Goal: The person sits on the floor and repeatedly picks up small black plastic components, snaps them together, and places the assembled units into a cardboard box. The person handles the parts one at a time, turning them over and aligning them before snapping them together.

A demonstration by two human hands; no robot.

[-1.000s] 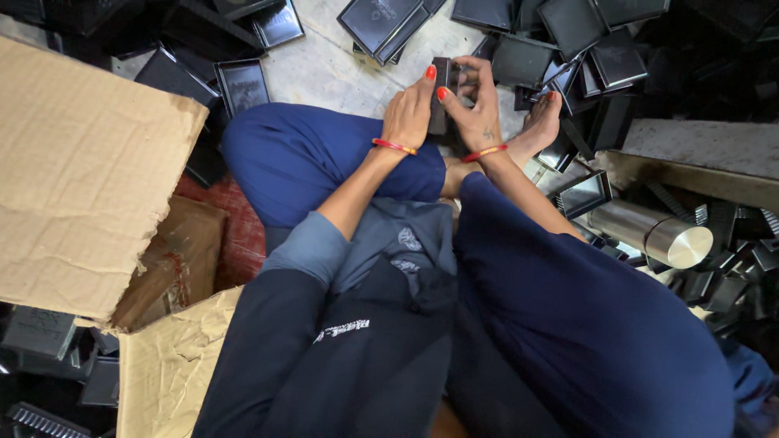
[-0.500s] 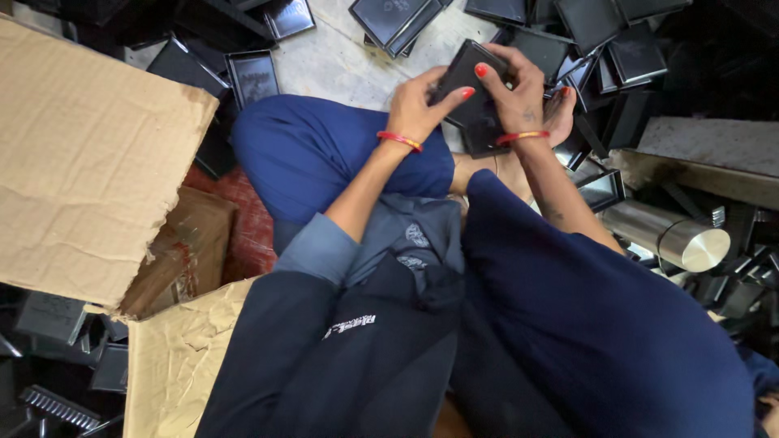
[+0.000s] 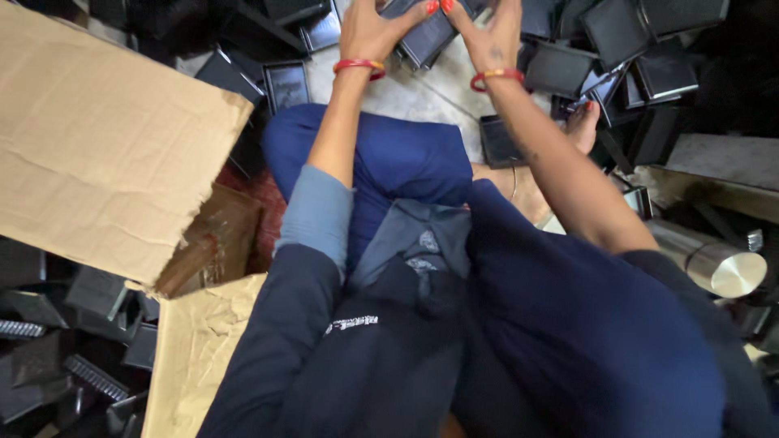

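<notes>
Both my arms reach forward to the top edge of the view. My left hand (image 3: 375, 31) and my right hand (image 3: 488, 32) together grip a black rectangular tray-like part (image 3: 423, 36), held over the grey floor among similar parts. Red bangles circle both wrists, and my fingernails are painted red. I sit cross-legged in dark blue clothes, with a bare foot (image 3: 581, 128) showing to the right of my knee. One more black part (image 3: 497, 142) lies by that foot.
Several black rectangular parts (image 3: 649, 49) are heaped at the top and right, and more lie at the lower left (image 3: 73, 341). An open cardboard box (image 3: 105, 138) stands on the left. A shiny metal cylinder (image 3: 714, 264) lies at the right beside a concrete slab (image 3: 722, 158).
Both hands have moved forward and away from my body, carrying the black part from above my knee to the pile at the top. The camera has tilted with them.
</notes>
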